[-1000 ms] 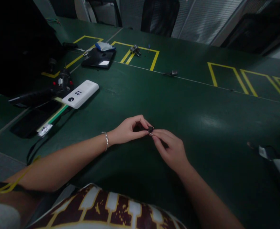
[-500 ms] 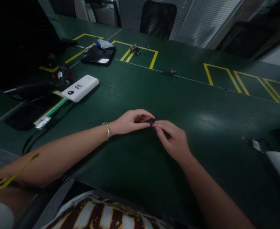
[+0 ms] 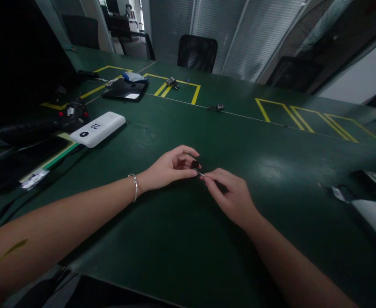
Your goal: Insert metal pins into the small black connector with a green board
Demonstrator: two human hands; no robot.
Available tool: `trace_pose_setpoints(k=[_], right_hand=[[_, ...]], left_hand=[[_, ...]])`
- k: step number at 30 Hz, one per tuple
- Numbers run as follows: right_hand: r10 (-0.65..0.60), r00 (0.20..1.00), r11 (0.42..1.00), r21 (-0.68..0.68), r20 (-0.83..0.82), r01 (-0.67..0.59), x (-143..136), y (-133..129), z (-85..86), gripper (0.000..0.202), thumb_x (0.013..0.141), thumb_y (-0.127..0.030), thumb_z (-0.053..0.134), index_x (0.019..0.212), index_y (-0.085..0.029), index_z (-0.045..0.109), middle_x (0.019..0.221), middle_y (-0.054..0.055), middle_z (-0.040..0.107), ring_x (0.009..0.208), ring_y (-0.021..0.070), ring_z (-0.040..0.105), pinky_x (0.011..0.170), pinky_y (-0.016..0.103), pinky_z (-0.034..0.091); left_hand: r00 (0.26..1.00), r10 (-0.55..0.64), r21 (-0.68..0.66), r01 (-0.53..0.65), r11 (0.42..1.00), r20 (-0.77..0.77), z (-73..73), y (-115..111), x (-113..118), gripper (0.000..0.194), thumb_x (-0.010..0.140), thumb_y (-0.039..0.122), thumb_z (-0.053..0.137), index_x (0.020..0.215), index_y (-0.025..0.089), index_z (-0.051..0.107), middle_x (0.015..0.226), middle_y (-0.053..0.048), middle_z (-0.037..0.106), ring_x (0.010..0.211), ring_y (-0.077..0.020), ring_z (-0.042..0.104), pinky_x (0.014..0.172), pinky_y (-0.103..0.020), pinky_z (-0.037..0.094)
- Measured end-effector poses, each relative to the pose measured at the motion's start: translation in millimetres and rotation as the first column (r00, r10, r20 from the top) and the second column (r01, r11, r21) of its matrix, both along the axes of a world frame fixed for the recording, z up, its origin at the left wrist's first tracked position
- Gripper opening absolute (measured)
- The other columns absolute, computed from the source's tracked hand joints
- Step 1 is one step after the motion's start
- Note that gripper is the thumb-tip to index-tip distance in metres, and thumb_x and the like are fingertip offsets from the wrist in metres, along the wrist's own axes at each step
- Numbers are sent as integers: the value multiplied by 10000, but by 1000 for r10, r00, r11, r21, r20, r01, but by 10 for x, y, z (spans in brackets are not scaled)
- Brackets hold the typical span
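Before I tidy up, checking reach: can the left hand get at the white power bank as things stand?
Probably yes: the white power bank lies ahead and to the left, and nothing visible blocks the way, but the left hand seems busy holding a small dark piece.

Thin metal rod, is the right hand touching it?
Touching: the head view shows one end of the thin metal rod pinched in the right hand.

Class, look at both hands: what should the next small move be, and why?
Probably the left hand should lower its index finger onto the small dark block to steady it: that finger stands raised, while the right hand pinches a thin silvery piece whose tip points toward the block. Whether they touch is unclear.
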State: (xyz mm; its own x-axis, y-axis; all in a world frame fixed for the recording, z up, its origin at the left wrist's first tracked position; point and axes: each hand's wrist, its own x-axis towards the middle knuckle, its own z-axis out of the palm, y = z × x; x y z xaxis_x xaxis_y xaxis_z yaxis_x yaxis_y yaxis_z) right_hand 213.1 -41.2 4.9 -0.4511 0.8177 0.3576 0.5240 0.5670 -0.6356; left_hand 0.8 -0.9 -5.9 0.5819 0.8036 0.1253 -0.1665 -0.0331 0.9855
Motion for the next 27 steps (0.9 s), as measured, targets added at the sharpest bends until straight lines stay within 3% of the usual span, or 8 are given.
trace_pose_setpoints(k=[3,5,8,14,23,27], right_hand=[[-15,1000,999,-37,-14,15,19,-19,6,179,933,-211,506,946,-200,685,825,34,649,729,167,612,640,281,471],[-47,998,997,-61,-30,46,34,-27,6,188,941,-216,495,941,-206,683,820,28,645,718,162,608,623,273,462],[-84,996,994,-66,-37,82,50,-29,3,195,943,-225,495,885,-204,680,792,19,641,706,158,603,625,270,448],[-116,991,990,-69,72,121,28,-34,5,221,932,-240,509,804,-196,683,725,10,620,663,142,575,621,252,410],[-169,976,979,-89,139,182,-18,-69,27,255,923,-248,494,754,-193,677,694,8,597,634,140,549,591,248,368],[-173,971,979,-81,165,188,-26,-57,17,254,916,-257,492,747,-198,672,687,5,587,629,140,546,580,246,356]], left_hand=[[994,15,43,-11,999,-109,36,-17,-2,496,813,78,666,1267,217,523,1007,-29,640,923,-160,593,825,-308,463],[980,47,83,-32,996,-194,49,-21,-2,357,816,137,682,1161,206,621,997,-26,643,761,-125,551,692,-260,441],[980,49,32,-43,999,-191,54,-13,7,215,789,168,713,995,171,653,877,-5,637,689,-117,526,626,-244,418],[987,50,24,-47,999,-152,67,-27,35,158,769,160,726,904,158,643,910,-15,641,881,-172,582,809,-316,437],[987,67,-11,-70,997,-148,134,-35,46,227,755,124,710,972,169,661,929,-12,632,831,-157,572,749,-298,428],[988,59,72,-50,996,-140,98,-29,38,200,756,139,715,952,177,704,933,-16,614,807,-151,566,718,-283,419]])
